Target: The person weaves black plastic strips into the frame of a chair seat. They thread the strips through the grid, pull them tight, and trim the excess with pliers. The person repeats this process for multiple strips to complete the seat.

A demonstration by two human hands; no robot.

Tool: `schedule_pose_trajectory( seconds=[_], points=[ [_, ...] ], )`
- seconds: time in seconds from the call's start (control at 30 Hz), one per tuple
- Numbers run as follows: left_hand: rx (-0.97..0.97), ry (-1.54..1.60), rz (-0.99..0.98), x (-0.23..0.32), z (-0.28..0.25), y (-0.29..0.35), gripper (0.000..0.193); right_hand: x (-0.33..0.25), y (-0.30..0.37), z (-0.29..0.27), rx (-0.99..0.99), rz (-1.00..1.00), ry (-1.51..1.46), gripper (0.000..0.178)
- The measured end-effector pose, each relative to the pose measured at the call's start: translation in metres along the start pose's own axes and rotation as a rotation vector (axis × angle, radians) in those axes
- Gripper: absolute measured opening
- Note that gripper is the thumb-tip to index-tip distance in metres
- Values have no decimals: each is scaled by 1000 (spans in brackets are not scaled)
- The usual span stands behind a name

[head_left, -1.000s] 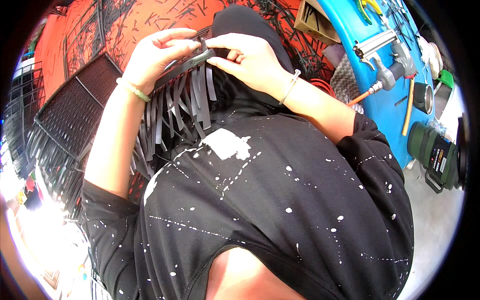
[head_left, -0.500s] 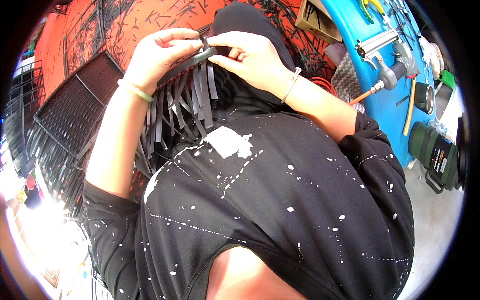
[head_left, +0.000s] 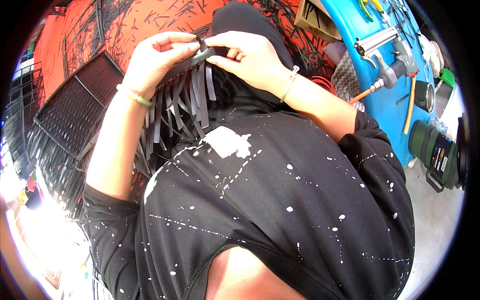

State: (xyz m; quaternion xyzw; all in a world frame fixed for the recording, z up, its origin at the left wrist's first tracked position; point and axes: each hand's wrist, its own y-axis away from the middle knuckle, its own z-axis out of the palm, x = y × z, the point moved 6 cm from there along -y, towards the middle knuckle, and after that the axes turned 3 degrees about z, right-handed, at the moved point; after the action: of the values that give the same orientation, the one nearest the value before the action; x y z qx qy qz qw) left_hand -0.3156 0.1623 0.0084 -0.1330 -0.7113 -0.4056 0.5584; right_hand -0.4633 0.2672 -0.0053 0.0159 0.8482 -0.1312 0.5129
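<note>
The left hand [head_left: 161, 59] is narrow, its thumb and fingertips pinched on a short dark strip [head_left: 203, 45]. This strip stands up from the end of a dark bar [head_left: 181, 68], between the two hands. The right hand [head_left: 250, 56] has its forefinger at the strip and its thumb by the bar's end, the two a little apart; I cannot tell whether they grip.

Below the fingers of both hands, loose dark strands [head_left: 204, 95] hang from the bar. To the left of the left hand a woven panel [head_left: 77, 95] lies tilted, and beyond that hand is a red surface [head_left: 145, 17] strewn with black offcuts. Just behind the right hand is a black-clad leg [head_left: 245, 22]. Well to the right of the right hand, a blue table [head_left: 370, 107] bears an air tool [head_left: 390, 60], pliers [head_left: 366, 10], a tan stick [head_left: 410, 107] and a cup [head_left: 424, 96].
</note>
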Motion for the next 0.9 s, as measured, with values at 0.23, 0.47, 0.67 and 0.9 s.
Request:
schedule_pose_trajectory(
  seconds=[0.23, 0.47, 0.67, 0.9],
  points=[
    [-18, -9, 21, -1, 0, 0, 23, -2, 0, -1, 2, -12, -2, 28],
    [-27, -89, 2, 5, 2, 2, 23, 0, 0, 0, 9, -19, 23, 27],
    [-12, -232, 148, 7, 1, 5, 24, 2, 1, 0, 28, 15, -29, 32],
    [11, -196, 305, 3, 5, -1, 20, -3, -1, -1, 2, -33, -1, 41]
  ],
)
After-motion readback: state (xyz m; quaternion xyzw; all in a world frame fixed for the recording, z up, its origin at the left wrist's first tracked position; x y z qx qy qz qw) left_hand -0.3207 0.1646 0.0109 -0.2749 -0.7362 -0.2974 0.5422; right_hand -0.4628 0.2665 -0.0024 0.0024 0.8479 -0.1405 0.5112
